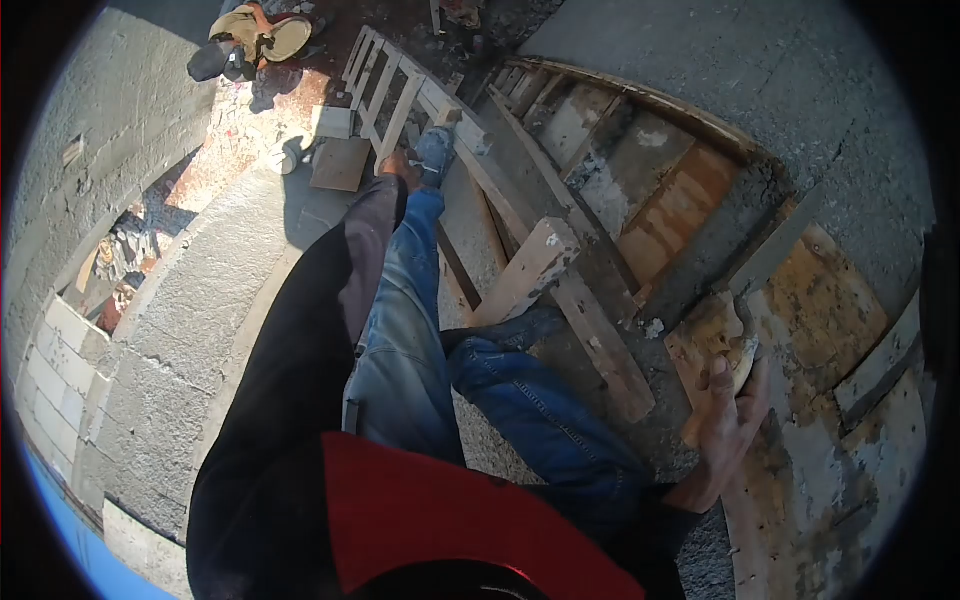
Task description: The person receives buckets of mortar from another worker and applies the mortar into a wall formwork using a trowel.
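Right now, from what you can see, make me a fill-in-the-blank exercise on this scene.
1. Of the left hand and the right hand, the one nearer the slatted wooden frame is the ____ one.
2. The jeans are ____ in colour.
3. The front panel of the top is ____ in colour.

Missing words: left; blue; red.

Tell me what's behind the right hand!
Stained wooden boards show behind and around the right hand. Whatever it directly covers is hidden, so I can't tell.
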The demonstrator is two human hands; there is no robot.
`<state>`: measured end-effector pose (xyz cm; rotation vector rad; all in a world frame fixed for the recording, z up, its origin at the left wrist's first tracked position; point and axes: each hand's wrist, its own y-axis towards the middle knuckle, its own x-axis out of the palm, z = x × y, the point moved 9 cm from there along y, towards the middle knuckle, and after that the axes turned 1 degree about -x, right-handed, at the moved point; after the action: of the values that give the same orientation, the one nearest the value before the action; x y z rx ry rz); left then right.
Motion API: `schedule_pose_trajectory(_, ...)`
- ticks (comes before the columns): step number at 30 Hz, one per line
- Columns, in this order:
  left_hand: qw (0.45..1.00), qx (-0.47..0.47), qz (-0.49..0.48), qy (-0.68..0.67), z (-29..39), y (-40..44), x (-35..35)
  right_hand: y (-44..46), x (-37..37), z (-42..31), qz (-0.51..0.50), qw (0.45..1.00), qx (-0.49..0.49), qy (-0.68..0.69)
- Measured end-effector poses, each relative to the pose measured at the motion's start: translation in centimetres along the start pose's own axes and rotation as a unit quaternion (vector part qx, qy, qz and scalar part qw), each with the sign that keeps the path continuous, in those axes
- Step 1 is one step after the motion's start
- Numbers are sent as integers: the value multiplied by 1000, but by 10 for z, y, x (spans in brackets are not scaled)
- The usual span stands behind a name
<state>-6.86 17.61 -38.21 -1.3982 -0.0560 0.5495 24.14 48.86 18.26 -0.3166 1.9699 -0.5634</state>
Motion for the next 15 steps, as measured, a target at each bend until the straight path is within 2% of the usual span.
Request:
schedule_pose_trajectory(1, 998, -31, 3, -57, -8, 5, 0, 0, 1, 0, -7, 1000, -13, 4)
schedule_pose_trajectory(4, 992, 18, 106, 71, 8, -6, -14, -4, 6, -4, -11, 1000, -7, 18)
schedule_pose_trajectory(6, 950, 146, 105, 257, 42, -25, -14, -4, 10, -5, -25, 999, 2, 35)
schedule_pose_trajectory(8, 971, 103, 67, 206, 44, -28, -16, -6, 13, -6, -38, 998, 11, 42)
schedule_pose_trajectory(10, 959, 149, 91, 224, 52, -29, -21, -6, 19, -6, -60, 998, 10, 32)
schedule_pose_trajectory(12, 953, 151, 113, 235, 31, 3, -26, -4, 23, -2, -98, 995, 4, 9)
schedule_pose_trajectory(13, 955, 180, 122, 202, 35, -5, -34, -4, 25, -2, -107, 994, -1, 17)
schedule_pose_trajectory(15, 961, 169, 145, 162, 33, 6, -50, -3, 28, -5, -105, 994, -9, -11)
